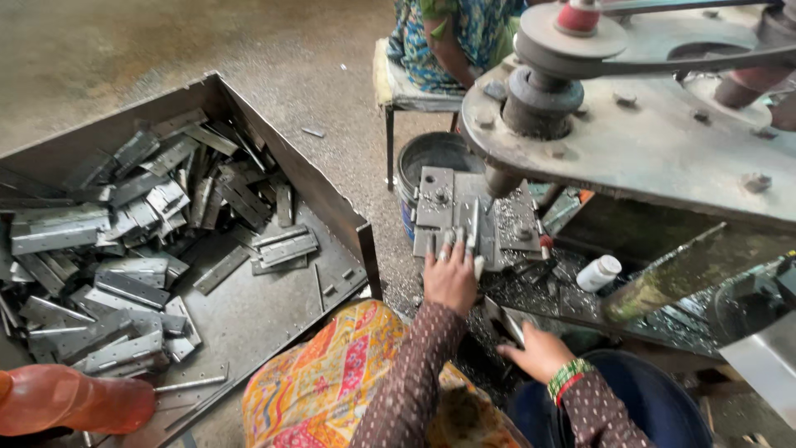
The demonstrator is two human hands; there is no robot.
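Metal tray [327,199] at left holds a heap of grey hinges [124,249], long axes pointing every way; orange bottle [70,402] at bottom left. Left hand [450,278] lies flat on the press bed, fingers [454,243] together, pressing a hinge [470,228] under the fingertips; hinge's long axis runs away from the person, toward the punch [501,181]. Right hand [539,350] is lower, near the lap, fingers loosely curled on a metal strip [507,321]; grip unclear. White bottle [599,273] stands right.
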